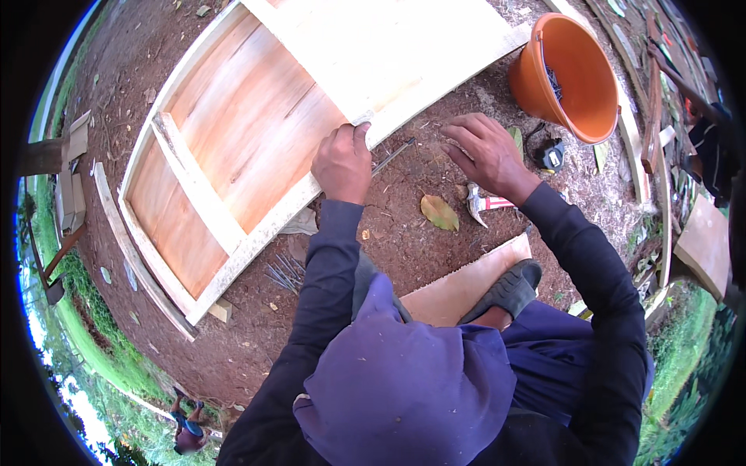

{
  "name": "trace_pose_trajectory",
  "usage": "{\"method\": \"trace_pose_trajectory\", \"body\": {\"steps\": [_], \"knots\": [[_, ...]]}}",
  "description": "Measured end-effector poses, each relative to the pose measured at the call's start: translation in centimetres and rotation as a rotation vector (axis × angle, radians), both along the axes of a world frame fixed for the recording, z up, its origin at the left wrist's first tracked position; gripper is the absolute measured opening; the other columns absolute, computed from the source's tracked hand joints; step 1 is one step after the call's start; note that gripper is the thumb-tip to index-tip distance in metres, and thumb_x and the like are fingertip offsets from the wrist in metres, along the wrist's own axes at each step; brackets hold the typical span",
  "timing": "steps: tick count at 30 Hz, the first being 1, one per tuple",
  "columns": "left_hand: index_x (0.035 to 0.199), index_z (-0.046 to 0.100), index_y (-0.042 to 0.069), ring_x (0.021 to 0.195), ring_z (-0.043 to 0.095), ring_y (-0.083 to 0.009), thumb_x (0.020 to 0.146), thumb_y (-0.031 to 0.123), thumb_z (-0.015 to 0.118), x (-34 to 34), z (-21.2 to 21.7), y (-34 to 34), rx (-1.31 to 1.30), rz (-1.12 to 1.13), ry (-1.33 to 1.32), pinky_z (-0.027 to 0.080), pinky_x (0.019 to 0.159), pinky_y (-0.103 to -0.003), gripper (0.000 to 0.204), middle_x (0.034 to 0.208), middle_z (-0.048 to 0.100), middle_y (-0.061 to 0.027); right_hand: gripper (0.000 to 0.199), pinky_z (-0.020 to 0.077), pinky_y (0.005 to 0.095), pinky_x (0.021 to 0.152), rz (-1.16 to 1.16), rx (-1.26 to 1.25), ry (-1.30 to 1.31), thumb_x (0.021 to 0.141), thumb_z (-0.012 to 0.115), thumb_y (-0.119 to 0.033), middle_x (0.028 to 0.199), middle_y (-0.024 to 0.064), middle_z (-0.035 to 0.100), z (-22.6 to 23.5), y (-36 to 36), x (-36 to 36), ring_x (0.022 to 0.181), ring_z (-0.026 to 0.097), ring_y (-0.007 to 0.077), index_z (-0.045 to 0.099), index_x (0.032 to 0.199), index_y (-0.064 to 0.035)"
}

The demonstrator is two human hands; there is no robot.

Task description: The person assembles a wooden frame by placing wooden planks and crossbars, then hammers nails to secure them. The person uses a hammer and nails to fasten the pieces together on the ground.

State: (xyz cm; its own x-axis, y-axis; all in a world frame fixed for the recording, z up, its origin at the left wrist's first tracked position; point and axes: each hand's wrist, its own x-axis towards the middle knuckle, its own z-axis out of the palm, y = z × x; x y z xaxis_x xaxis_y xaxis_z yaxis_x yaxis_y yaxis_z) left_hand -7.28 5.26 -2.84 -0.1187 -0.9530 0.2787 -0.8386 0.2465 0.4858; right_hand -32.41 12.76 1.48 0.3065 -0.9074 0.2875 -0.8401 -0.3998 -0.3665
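Note:
A wooden frame (260, 238) with thin panelling and cross battens lies in front of me. A pale plywood sheet (381, 46) covers its far right part. My left hand (343, 165) is closed at the sheet's near corner, thumb against the edge, while the knuckles rest over the frame's near rail; the fingertips are partly hidden. My right hand (491, 153) hovers above the soil right of the frame, fingers loosely apart and holding nothing. Nearest to it are a claw hammer (491, 203) with a red and white handle and a dark tape measure (550, 155), both on the ground.
An orange bucket (594, 93) with nails inside stands at the frame's right end. Loose nails (286, 273) and a dry leaf (440, 212) lie on the soil. A board (435, 299) is by my shoe (505, 291). Curved strips (132, 256) lie left; another person (189, 431) is far behind.

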Motion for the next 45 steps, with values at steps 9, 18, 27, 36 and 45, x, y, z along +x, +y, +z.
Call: {"method": "trace_pose_trajectory", "body": {"steps": [9,18,27,36,45], "knots": [[0.082,0.071,0.003,0.068,0.067,-0.0386,0.098,0.031,0.067,-0.4,-0.5,-0.7,-0.022,-0.016,0.03,0.051,0.063,-0.048,0.032,0.074,0.069,-0.0184,0.027,0.0486,0.0424,0.099,0.074,-0.098,-0.048,0.098,0.065,-0.036,0.097,0.0084,0.071,-3.0,-9.7,4.8,0.1,0.066,0.0284,0.071,0.098,-0.0093],[0.085,0.071,0.005,0.074,0.068,-0.0362,0.097,0.031,0.069,-0.2,-0.6,-0.6,-0.029,-0.041,0.033,0.052,0.065,-0.049,0.028,0.08,0.071,-0.0144,0.029,0.0481,0.0392,0.092,0.01,-0.213,-0.096,0.096,0.068,-0.04,0.085,0.0041,0.07,-4.2,-9.5,5.7,0.092,0.066,0.0246,0.071,0.087,-0.0115],[0.128,0.062,-0.004,0.106,0.071,-0.0283,0.099,0.029,0.063,2.8,1.0,-3.2,0.452,-0.084,0.77,0.057,0.089,-0.04,0.044,0.116,0.071,-0.0198,0.03,0.0466,0.0385,0.091,-0.027,-0.189,-0.088,0.096,0.066,-0.04,0.083,0.002,0.068,-4.0,-9.5,6.0,0.088,0.063,0.0231,0.071,0.084,-0.0131],[0.131,0.051,-0.009,0.091,0.072,-0.0293,0.1,0.051,0.062,-0.6,2.1,-8.9,0.899,-0.08,1.203,0.062,0.074,-0.042,0.069,0.103,0.065,-0.022,0.027,0.0436,0.039,0.097,-0.038,-0.014,-0.061,0.097,0.066,-0.038,0.095,0.0038,0.068,-3.1,-9.2,6.1,0.097,0.061,0.0242,0.07,0.098,-0.0112],[0.129,0.045,-0.006,0.081,0.07,-0.0274,0.095,0.04,0.071,-1.8,1.7,-9.5,0.82,-0.066,1.501,0.064,0.066,-0.044,0.063,0.109,0.057,-0.0203,0.018,0.045,0.0414,0.094,-0.04,-0.074,-0.049,0.089,0.074,-0.027,0.09,0.0035,0.065,-2.6,-9.2,6.4,0.093,0.061,0.0249,0.068,0.093,-0.0104]]}}
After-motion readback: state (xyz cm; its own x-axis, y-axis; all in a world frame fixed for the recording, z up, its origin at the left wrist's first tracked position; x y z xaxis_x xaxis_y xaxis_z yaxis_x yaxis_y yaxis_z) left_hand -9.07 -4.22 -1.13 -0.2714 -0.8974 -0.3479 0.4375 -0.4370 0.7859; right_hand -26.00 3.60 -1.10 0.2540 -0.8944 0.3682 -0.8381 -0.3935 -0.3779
